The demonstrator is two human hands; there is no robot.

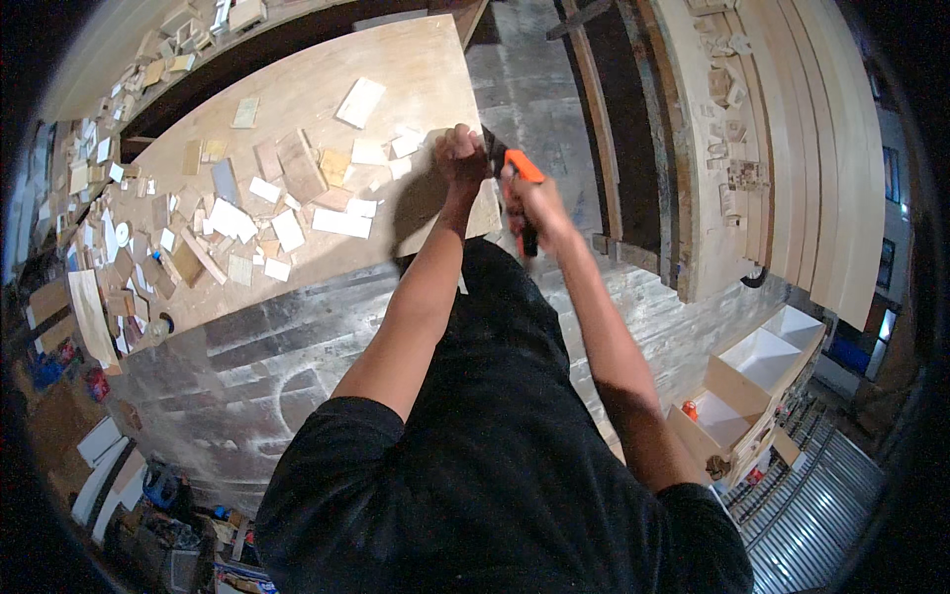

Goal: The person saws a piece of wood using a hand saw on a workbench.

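My right hand is wrapped round the orange-and-black handle of a hand saw, just off the right edge of the plywood tabletop. The saw's dark blade lies close against that edge, beside my left hand, and little of it shows. At the same edge my left hand is closed, fingers curled and pressed together. What it grips is hidden. Left of it, small white and bare wood offcuts lie scattered over the tabletop. A pale rectangular block lies farther back.
On the right stands another wooden bench with small offcuts and long boards. Open white-lined wooden boxes stand at lower right, next to corrugated metal sheeting. The grey floor is stained. More scraps line a far-left shelf.
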